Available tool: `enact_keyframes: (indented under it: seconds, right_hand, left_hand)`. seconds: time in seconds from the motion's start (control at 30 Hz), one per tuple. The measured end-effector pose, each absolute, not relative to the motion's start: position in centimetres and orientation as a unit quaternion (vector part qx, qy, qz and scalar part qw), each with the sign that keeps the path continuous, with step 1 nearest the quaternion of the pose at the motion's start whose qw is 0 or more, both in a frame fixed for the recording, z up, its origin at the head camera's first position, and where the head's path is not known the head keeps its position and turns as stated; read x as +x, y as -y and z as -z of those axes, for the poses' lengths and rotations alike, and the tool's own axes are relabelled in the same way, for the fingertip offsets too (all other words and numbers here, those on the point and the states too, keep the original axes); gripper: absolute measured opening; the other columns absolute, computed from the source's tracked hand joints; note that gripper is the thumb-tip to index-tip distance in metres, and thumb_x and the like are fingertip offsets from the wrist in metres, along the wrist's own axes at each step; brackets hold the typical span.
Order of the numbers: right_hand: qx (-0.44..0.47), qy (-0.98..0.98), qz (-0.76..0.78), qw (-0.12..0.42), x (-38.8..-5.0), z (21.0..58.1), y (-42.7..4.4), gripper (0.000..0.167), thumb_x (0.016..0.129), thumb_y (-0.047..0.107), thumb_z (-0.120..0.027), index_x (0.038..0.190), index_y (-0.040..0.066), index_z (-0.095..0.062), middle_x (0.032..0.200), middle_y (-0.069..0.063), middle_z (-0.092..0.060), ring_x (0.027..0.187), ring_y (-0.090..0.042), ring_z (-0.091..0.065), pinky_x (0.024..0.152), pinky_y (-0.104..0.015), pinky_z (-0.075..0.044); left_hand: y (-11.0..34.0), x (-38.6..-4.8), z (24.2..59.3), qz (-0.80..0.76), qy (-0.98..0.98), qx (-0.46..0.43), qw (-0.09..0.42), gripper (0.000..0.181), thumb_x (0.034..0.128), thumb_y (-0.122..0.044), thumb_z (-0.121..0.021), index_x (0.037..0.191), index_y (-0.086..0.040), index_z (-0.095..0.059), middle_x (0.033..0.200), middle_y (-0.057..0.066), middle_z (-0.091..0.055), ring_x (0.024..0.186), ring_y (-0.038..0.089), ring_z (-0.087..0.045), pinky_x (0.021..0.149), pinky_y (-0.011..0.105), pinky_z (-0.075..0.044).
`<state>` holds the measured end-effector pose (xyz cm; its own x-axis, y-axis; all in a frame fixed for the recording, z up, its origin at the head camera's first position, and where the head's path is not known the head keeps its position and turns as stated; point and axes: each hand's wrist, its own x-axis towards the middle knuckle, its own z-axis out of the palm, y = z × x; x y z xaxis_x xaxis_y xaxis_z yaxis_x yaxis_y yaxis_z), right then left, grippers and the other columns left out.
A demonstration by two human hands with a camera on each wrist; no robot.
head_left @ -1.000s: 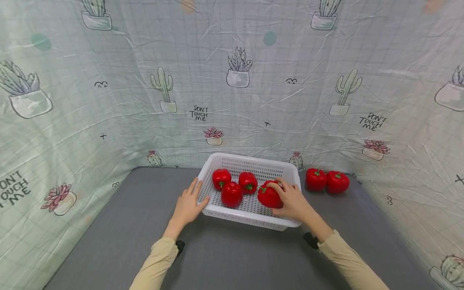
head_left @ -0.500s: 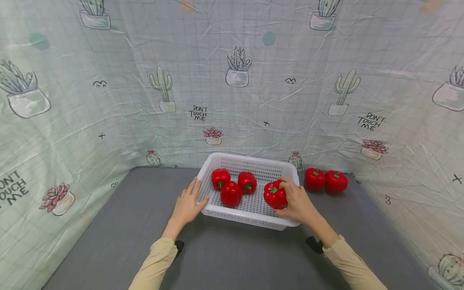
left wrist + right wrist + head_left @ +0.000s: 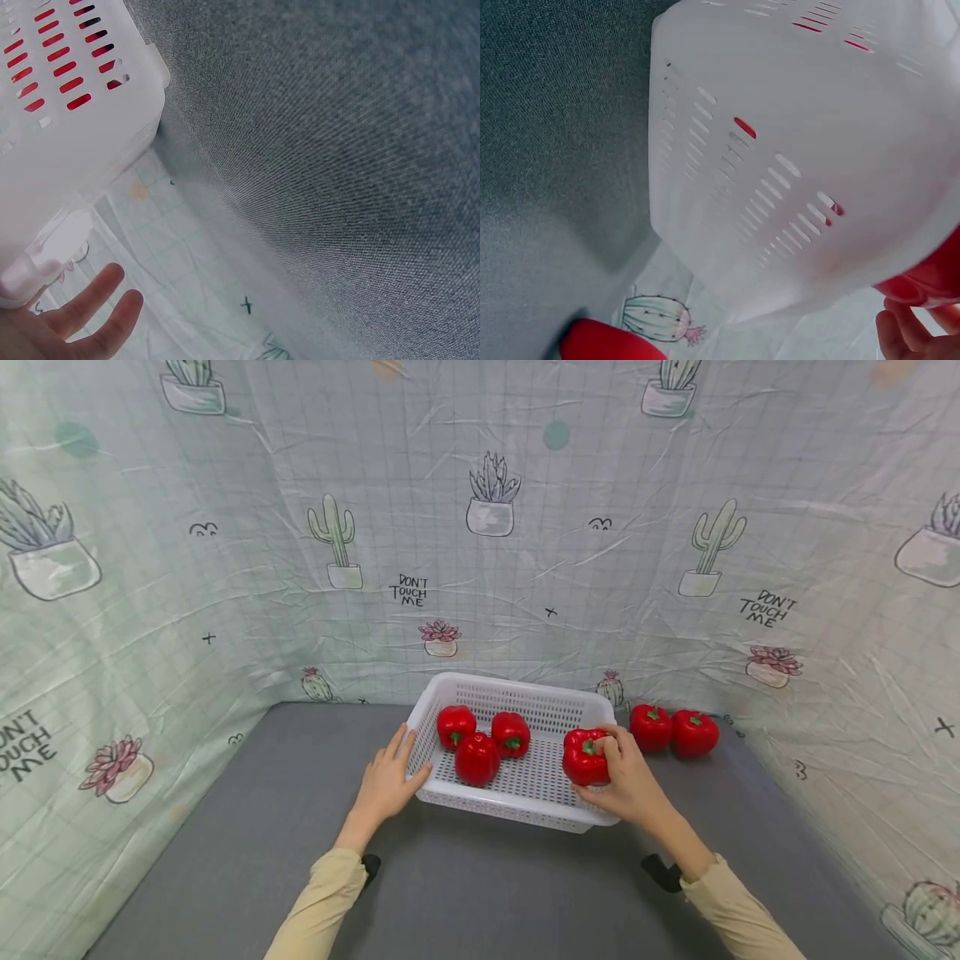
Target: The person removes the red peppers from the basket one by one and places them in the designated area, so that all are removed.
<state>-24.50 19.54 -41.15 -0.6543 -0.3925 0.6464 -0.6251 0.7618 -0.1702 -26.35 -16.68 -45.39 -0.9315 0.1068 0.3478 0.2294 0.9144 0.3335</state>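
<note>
A white perforated basket (image 3: 487, 806) stands on the grey table with three red bell peppers in its left part, one of them (image 3: 477, 759) nearest the front. My right hand (image 3: 628, 783) grips another red pepper (image 3: 584, 757) by its right side, within the basket's right end; the right wrist view shows this pepper (image 3: 930, 277) at the rim above the fingers. On the basket's left rim rests my left hand (image 3: 384, 783), fingers extended. In the left wrist view, that hand (image 3: 67, 330) is beside the basket wall (image 3: 82, 150).
Two more red peppers, one (image 3: 651, 727) touching the other (image 3: 694, 733), sit on the table (image 3: 480, 893) just right of the basket. A cactus-patterned sheet (image 3: 555, 560) hangs behind the table and along both sides.
The right hand has moved the gripped pepper rightward, toward the basket's right end, and the pepper has turned. The left hand has stayed at the left rim.
</note>
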Motion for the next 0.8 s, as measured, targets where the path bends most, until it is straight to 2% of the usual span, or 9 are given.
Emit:
enact_keyframes:
  seconds: [0.2,0.5,0.8]
  right_hand:
    - [0.264,0.891,-0.214,0.3,-24.0,40.7,-20.0,0.07,0.046,0.018,-0.088,0.097,0.007,-0.043,0.119,-0.019,-0.045,0.105,-0.033,-0.046,0.071,-0.048,-0.051]
    - [0.269,0.875,-0.196,0.352,-23.7,40.3,-21.1,0.07,0.045,0.019,-0.088,0.095,0.004,-0.042,0.115,-0.02,-0.05,0.101,-0.034,-0.05,0.071,-0.05,-0.05]
    - [0.3,0.861,-0.187,0.365,-23.7,40.4,-22.6,0.079,0.049,0.016,-0.086,0.108,0.003,-0.034,0.115,-0.023,-0.047,0.099,-0.035,-0.049,0.071,-0.051,-0.048]
  left_hand:
    - [16.7,-26.3,45.4,0.189,0.965,-0.086,0.162,0.066,0.086,-0.045,-0.048,0.138,-0.008,-0.033,0.146,0.013,-0.027,0.109,0.039,-0.047,0.081,0.057,-0.04]
    - [16.6,-26.3,45.3,0.191,0.963,-0.087,0.167,0.065,0.0859,-0.044,-0.048,0.138,-0.008,-0.033,0.146,0.014,-0.027,0.109,0.039,-0.047,0.081,0.057,-0.04]
    - [16.6,-26.2,45.3,0.192,0.964,-0.084,0.162,0.065,0.086,-0.044,-0.047,0.138,-0.008,-0.033,0.146,0.013,-0.027,0.11,0.039,-0.046,0.083,0.057,-0.039]
